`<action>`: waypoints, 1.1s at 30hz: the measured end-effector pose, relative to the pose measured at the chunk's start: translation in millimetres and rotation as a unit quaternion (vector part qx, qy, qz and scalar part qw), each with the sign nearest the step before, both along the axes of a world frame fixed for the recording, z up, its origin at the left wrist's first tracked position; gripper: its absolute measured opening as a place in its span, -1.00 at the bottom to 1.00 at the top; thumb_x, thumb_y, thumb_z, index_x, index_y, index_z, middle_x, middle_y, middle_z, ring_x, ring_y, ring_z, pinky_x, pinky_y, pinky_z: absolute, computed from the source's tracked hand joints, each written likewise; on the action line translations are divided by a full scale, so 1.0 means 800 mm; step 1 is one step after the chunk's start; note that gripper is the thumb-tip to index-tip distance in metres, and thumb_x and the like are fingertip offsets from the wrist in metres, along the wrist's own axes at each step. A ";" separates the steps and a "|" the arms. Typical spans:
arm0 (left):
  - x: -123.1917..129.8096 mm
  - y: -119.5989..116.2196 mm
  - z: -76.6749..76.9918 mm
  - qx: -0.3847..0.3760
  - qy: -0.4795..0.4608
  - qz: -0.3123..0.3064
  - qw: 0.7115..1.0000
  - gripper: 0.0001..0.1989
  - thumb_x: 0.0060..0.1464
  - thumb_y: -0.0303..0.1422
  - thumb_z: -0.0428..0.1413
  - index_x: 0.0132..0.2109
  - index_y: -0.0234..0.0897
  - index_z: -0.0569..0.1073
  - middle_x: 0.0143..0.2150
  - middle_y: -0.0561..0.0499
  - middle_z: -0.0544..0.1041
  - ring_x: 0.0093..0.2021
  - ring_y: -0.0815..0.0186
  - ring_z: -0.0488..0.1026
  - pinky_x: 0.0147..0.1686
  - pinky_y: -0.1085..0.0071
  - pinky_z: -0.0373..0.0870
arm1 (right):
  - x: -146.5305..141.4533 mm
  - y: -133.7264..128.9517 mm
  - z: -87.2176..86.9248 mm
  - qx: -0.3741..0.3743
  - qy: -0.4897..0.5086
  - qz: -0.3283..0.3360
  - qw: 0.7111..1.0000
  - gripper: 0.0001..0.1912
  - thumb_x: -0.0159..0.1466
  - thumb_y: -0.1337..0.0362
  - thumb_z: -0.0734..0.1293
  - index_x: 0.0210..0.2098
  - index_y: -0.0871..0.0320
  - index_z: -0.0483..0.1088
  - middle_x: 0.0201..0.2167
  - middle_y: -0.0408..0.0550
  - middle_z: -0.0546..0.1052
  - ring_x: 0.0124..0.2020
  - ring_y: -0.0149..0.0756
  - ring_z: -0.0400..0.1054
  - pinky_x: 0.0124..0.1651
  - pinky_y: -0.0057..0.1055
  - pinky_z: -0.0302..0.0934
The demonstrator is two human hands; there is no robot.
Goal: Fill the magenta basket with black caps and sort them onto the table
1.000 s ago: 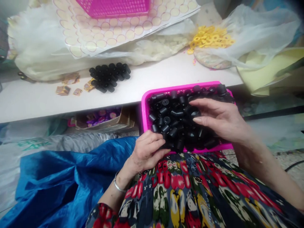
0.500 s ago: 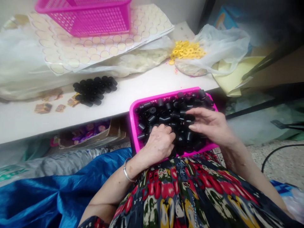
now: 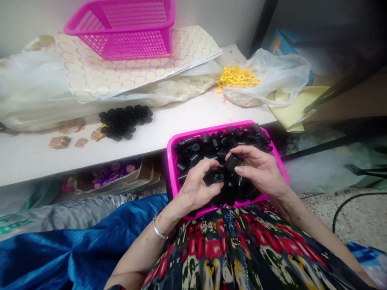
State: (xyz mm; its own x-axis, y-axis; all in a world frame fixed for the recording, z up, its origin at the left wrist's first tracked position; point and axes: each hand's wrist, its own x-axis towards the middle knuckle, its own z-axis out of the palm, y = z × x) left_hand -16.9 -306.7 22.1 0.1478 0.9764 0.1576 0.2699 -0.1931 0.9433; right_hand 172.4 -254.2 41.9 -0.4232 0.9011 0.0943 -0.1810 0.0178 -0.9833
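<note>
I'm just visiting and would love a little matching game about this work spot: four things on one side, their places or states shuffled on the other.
Things:
1. Right hand
2. Yellow rings
3. Silver bracelet
4. Upper pink basket

Places or states:
A. Standing on sheets printed with circles
B. Thumb and fingers around a black piece
C. Heaped beside a clear plastic bag
D. Around the left wrist

Right pairs: 1-B, 2-C, 3-D, 4-A.

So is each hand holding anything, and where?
The right hand pinches a black cylinder by its sides; the left hand seems to pinch another cylinder likewise.
</note>
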 end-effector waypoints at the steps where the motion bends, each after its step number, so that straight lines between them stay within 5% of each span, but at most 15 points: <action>1: 0.000 0.000 0.001 -0.017 -0.060 -0.009 0.998 -0.65 -0.02 -0.50 0.17 -0.06 -0.21 0.33 -0.13 0.00 0.44 -0.11 0.28 0.41 -0.08 0.32 0.34 | -0.004 -0.002 -0.001 -0.002 0.010 0.000 1.000 -0.62 0.09 0.39 0.48 -0.09 0.05 0.47 -0.19 -0.10 0.55 -0.12 -0.31 0.45 -0.03 -0.36 0.37; 5: 0.004 0.004 0.007 -0.055 -0.195 -0.028 0.979 -0.56 -0.02 -0.51 0.20 -0.01 -0.19 0.25 -0.12 0.00 0.43 -0.09 0.32 0.42 -0.09 0.38 0.35 | -0.017 -0.005 -0.003 0.001 0.038 -0.009 0.999 -0.62 0.09 0.40 0.48 -0.10 0.03 0.47 -0.17 -0.12 0.56 -0.13 -0.33 0.46 0.01 -0.35 0.35; 24: -0.002 0.010 0.007 -0.092 -0.241 -0.006 0.966 -0.40 -0.17 -0.49 0.34 0.00 -0.23 0.23 -0.25 0.06 0.48 -0.27 0.39 0.40 -0.19 0.41 0.31 | -0.010 -0.001 0.000 0.050 -0.058 -0.006 0.997 -0.64 0.07 0.41 0.48 -0.13 0.06 0.49 -0.22 -0.10 0.58 -0.16 -0.29 0.50 -0.05 -0.37 0.40; 28: 0.001 0.014 0.006 -0.100 -0.238 0.016 0.966 -0.37 -0.23 -0.44 0.38 0.00 -0.25 0.28 -0.26 0.05 0.49 -0.27 0.37 0.42 -0.20 0.40 0.34 | -0.010 -0.001 0.002 0.190 -0.144 0.012 0.971 -0.69 0.17 0.35 0.42 -0.07 0.06 0.48 -0.16 -0.04 0.58 -0.14 -0.23 0.49 -0.04 -0.26 0.41; 33: 0.002 0.018 -0.005 -0.070 -0.228 0.081 0.968 -0.38 -0.27 -0.39 0.40 -0.01 -0.26 0.38 -0.15 -0.03 0.50 -0.12 0.27 0.45 -0.08 0.34 0.39 | -0.016 0.001 0.002 0.393 -0.268 0.080 0.876 -0.43 0.21 0.15 0.40 0.19 0.10 0.31 0.20 0.18 0.36 0.24 0.01 0.20 0.25 0.05 0.15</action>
State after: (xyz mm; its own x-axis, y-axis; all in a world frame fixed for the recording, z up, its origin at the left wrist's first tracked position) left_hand -15.0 -292.0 17.9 -0.0636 0.9974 0.0349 -0.1645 -0.0450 0.9854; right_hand 159.3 -253.6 43.9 -0.7116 0.5719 0.4081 0.2413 0.7445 -0.6225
